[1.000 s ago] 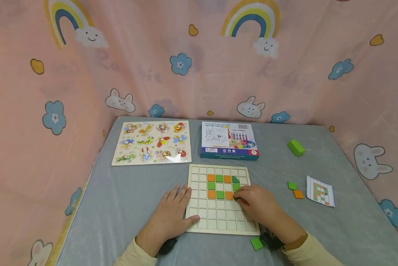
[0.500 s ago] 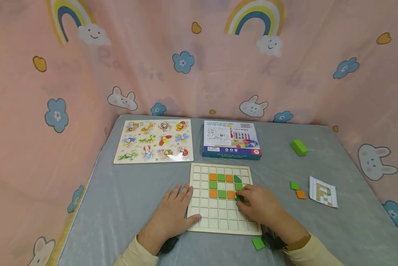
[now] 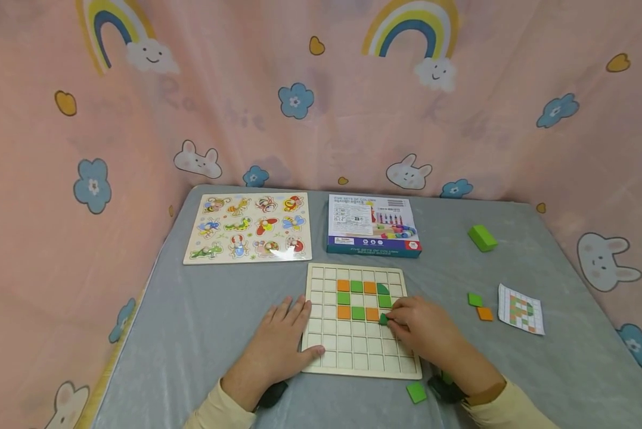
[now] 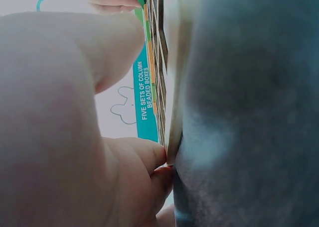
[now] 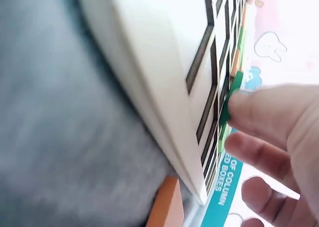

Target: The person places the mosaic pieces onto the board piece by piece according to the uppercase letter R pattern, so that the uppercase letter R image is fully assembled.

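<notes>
In the head view a pale wooden grid board [image 3: 351, 361] bears orange and green square tiles and a dark green quarter-round tile [image 3: 382, 289] around one bare cell. My right hand [image 3: 427, 329] pinches a dark green tile [image 3: 383, 319] between thumb and fingers, at the cell right of the lower row. That tile [image 5: 231, 95] appears tilted over the grid in the right wrist view. My left hand [image 3: 279, 341] lies with extended fingers along the board's left edge, thumb on its surface. In the left wrist view, the fingertips [image 4: 158, 156] touch the board's edge.
A pattern card [image 3: 521, 310] lies at the right, beside a green tile [image 3: 474, 300] and an orange tile [image 3: 484, 314]. Farther back stand a green block [image 3: 483, 238], a boxed set [image 3: 373, 226] and an insect puzzle [image 3: 248, 228]. Another green tile [image 3: 416, 392] lies near the right wrist.
My right fingers have drawn slightly back to the right, and more of the dark green tile shows. The left hand stays in place on the board.
</notes>
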A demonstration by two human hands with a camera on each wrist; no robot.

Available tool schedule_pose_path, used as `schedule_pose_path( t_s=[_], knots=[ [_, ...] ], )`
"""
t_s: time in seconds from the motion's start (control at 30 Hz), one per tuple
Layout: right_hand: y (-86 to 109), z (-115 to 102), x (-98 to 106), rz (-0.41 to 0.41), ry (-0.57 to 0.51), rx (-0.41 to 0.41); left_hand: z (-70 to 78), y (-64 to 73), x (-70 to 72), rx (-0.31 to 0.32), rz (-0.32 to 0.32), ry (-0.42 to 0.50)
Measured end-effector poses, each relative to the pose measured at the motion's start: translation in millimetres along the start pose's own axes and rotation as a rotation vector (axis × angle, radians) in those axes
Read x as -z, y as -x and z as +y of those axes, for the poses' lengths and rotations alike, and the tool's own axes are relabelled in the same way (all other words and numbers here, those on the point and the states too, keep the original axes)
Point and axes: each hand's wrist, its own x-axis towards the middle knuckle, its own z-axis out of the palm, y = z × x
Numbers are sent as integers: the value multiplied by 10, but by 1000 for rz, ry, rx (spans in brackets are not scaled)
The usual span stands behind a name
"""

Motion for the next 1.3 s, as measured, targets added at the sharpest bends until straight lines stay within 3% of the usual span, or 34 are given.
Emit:
schedule_pose_path(
  t_s=[0.37,0.63,0.77,1.03,1.1,1.2,1.3],
  knots=[
    [-35,-12,-20,90,83,14,46,14,56,13,-21,-1],
    [-56,-41,1,92,132,-31,47,18,62,8,-15,-5],
    [-88,-52,-11,60,126,6,49,19,66,8,-17,-6],
    [-22,-15,42,-35,-8,73,33,28,54,14,-26,0],
    [32,33,64,-59,-95,19,28,22,48,8,-23,3],
    [136,210,92,-44,-147,-144,10,8,18,3,-20,-2],
    [270,494,142,-14,-51,-405,-8,0,2,-3,-13,2]
  ],
)
